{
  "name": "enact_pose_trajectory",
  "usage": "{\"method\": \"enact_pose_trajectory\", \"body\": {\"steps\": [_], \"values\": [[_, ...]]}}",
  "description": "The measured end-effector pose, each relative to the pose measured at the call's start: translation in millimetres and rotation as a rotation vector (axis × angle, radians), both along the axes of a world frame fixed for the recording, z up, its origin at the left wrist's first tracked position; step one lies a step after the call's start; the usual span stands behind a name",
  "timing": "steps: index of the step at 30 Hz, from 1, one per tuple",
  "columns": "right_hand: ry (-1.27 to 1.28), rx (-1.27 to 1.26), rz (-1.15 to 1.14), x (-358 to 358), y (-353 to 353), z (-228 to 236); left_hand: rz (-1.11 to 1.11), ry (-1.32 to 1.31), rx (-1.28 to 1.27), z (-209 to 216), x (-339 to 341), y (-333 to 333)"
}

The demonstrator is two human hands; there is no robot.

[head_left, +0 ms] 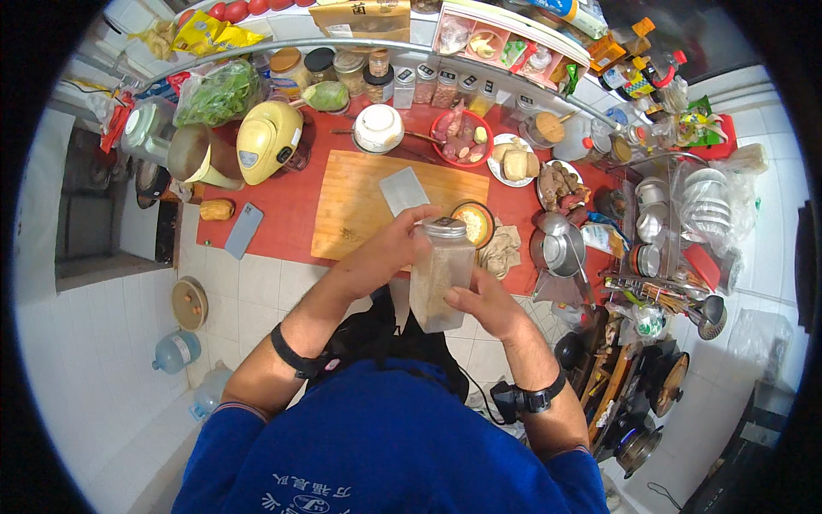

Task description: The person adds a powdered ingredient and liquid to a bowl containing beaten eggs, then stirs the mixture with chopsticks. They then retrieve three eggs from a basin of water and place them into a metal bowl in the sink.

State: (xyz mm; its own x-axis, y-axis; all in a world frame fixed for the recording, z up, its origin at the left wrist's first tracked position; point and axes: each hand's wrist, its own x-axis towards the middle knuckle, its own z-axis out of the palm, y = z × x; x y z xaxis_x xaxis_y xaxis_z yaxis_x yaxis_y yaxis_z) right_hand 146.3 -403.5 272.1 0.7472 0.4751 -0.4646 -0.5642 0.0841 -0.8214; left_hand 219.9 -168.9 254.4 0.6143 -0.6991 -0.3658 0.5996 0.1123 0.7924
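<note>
Both hands hold a clear, square-sided jar (441,287) with a metallic screw lid, close to my body in front of the table edge. Pale contents show through its wall. At the top, my left hand (390,248) closes around the lid and neck. Lower down, my right hand (492,304) grips the side, thumb on the front face. Beyond the jar lies a wooden cutting board (355,206) with a flat, pale rectangular piece (403,190) on it, partly behind my left hand. A dark-rimmed bowl (473,224) of pale yellow bits sits just past the lid.
A crumpled cloth (502,250) and a steel pot (556,251) are on the right. Behind the board stand a white pot (378,128), a red basin (462,140) and several jars. A yellow appliance (270,144) and a phone (245,231) occupy the left.
</note>
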Motion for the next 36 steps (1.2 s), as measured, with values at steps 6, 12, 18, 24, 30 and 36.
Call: {"method": "enact_pose_trajectory", "body": {"steps": [6,12,18,24,30,36], "values": [[-0.109,-0.175,-0.069,9.2,-5.0,-5.2,-0.015,-0.189,0.046,-17.4,-5.4,-19.2],[-0.152,-0.618,-0.018,23.1,-30.8,36.3,-0.040,-0.392,0.295,2.5,-7.5,-26.6],[-0.405,-0.938,0.177,40.9,-36.0,56.5,-0.029,-0.680,0.477,-3.8,-12.0,-63.9],[-0.414,-0.888,0.182,83.7,-74.1,37.7,0.120,-0.809,0.554,-28.1,2.4,-93.2],[-0.514,-1.128,-0.073,173.4,-139.1,0.0,0.155,-0.611,0.703,-41.9,13.5,-69.5],[-0.602,-1.286,-0.220,266.6,-172.6,-74.2,0.110,-0.332,0.863,-70.3,-14.4,-28.6]]}}
